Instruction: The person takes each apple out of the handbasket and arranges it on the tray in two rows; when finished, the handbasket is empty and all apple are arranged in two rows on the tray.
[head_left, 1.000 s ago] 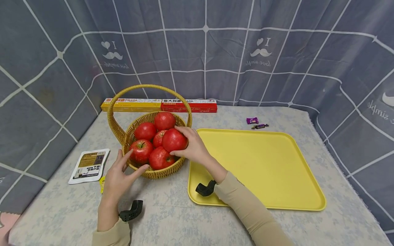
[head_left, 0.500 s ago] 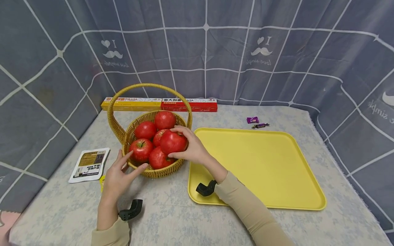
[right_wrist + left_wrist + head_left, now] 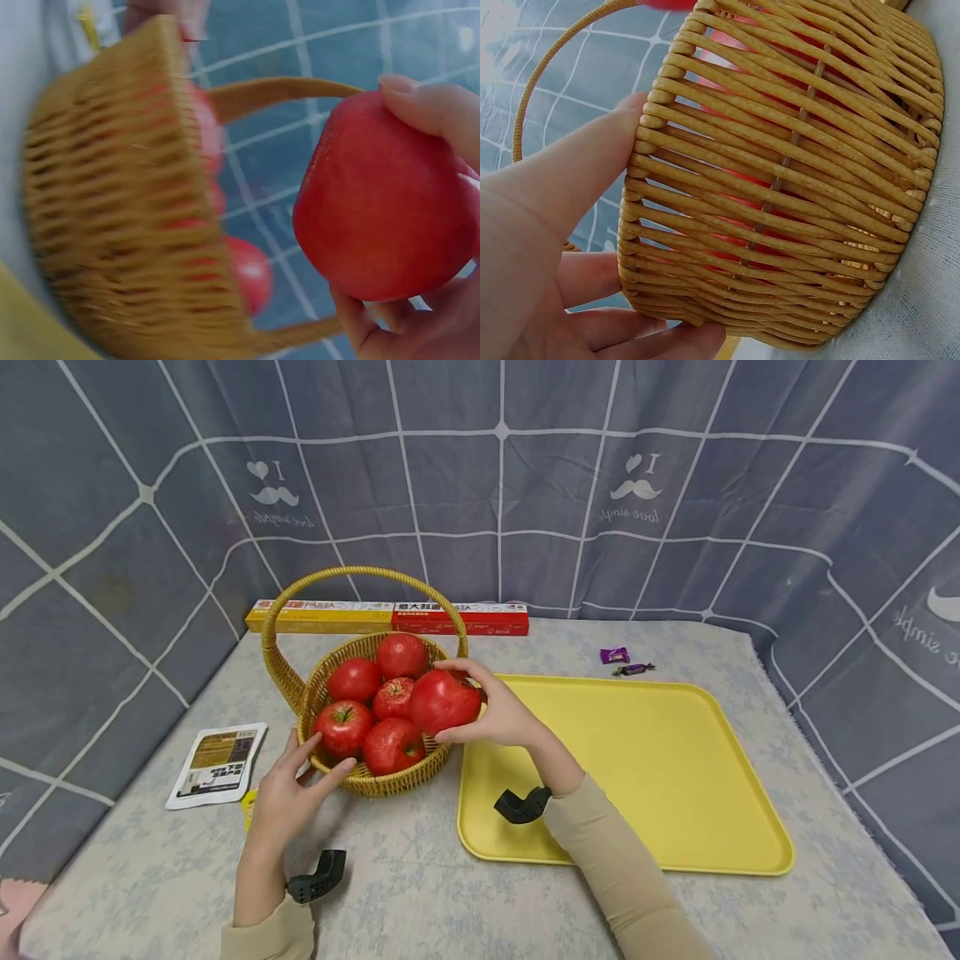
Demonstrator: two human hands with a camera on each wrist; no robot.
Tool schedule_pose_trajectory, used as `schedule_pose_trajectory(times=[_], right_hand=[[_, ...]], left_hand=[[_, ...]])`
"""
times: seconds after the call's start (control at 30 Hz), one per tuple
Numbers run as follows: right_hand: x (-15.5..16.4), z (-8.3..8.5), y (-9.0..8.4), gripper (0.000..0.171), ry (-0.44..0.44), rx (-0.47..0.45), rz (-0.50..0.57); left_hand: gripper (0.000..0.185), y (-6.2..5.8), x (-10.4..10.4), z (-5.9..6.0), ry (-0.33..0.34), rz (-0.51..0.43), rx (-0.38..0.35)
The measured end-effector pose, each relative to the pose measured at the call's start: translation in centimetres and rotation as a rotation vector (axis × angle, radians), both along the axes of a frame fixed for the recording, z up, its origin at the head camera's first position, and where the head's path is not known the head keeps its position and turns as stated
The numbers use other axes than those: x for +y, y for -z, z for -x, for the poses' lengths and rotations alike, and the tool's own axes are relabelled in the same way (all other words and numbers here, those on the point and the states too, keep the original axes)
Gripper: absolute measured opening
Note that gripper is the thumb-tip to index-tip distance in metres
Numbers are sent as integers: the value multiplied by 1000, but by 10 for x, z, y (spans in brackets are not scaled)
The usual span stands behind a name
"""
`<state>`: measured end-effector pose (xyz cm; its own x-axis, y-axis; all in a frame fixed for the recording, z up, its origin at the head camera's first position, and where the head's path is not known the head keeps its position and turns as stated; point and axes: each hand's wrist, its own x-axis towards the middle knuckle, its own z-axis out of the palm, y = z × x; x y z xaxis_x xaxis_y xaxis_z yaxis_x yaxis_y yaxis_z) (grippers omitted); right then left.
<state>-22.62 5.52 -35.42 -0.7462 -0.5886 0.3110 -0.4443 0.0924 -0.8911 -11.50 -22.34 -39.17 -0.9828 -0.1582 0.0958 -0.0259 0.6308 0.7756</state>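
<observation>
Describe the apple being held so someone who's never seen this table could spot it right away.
Find the wicker basket left of the yellow tray. At its right rim, the right hand grips one red apple. Unlike the other apples resting inside, it is lifted clear, above the rim.

Table (image 3: 420,893) bears basket (image 3: 390,781), tray (image 3: 675,777), boxes (image 3: 390,617), packet (image 3: 217,764), candies (image 3: 622,660)

The right hand (image 3: 501,714) is raised, its fingers and thumb curled round a round red apple (image 3: 444,702), with the beige-sleeved forearm running back toward the lower right. The left hand (image 3: 288,793) lies lower, thumb and straight fingers spread against the wall of a woven yellow wicker basket (image 3: 375,781).
</observation>
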Motion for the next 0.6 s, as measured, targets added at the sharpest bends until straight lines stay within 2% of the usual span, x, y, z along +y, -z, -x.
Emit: schedule_pose_trajectory(times=[0.17,0.27,0.4,0.6], right_hand=[[25,3,-17,77,-14,55,81],[38,8,-21,76,12,62,122],[50,18,-17,75,125,51,121],[53,37,8,77,339,-24,20]], left_hand=[[80,0,0,0,1,-5,6],[81,-1,-1,-1,0,-15,-7],[82,-2,-1,-1,0,-17,-22],[82,-1,-1,-1,0,-20,-21]])
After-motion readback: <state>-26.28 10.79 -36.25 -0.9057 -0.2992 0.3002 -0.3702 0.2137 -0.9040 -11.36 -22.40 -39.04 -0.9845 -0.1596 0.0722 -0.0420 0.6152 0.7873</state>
